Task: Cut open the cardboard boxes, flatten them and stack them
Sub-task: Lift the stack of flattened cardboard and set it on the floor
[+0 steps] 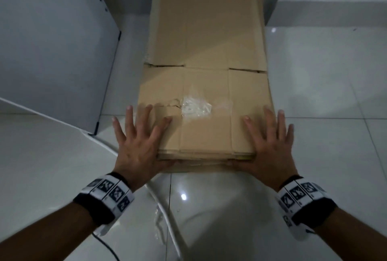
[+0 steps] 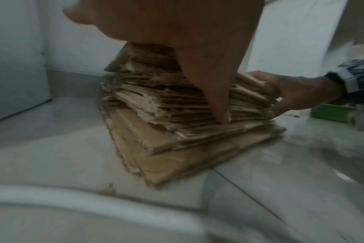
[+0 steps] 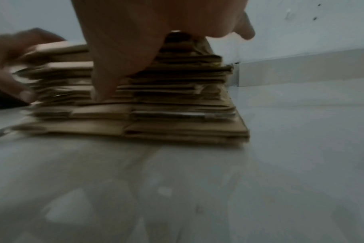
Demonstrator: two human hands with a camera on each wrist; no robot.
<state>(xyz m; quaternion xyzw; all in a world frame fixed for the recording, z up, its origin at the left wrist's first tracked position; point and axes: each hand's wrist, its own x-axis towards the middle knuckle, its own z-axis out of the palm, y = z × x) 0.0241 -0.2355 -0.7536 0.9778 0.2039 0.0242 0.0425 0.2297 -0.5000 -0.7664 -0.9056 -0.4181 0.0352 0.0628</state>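
Note:
A thick stack of flattened brown cardboard boxes [image 1: 206,51] lies on the white tiled floor and reaches back to the wall. A crumpled patch of clear tape [image 1: 195,108] sticks to its top sheet. My left hand [image 1: 138,141] lies flat on the near left corner with its fingers spread. My right hand [image 1: 270,143] lies the same way on the near right corner. Both thumbs press against the stack's near edge, as the left thumb [image 2: 210,82] and the right thumb [image 3: 119,65] show. The layered edges of the stack [image 2: 156,139] [image 3: 177,128] are uneven.
A white cabinet [image 1: 52,41] stands left of the stack, and a grey skirting board [image 1: 272,3] runs behind it. A white cable [image 1: 165,219] curves over the floor near my wrists. A green object [image 2: 333,113] lies on the floor to the right.

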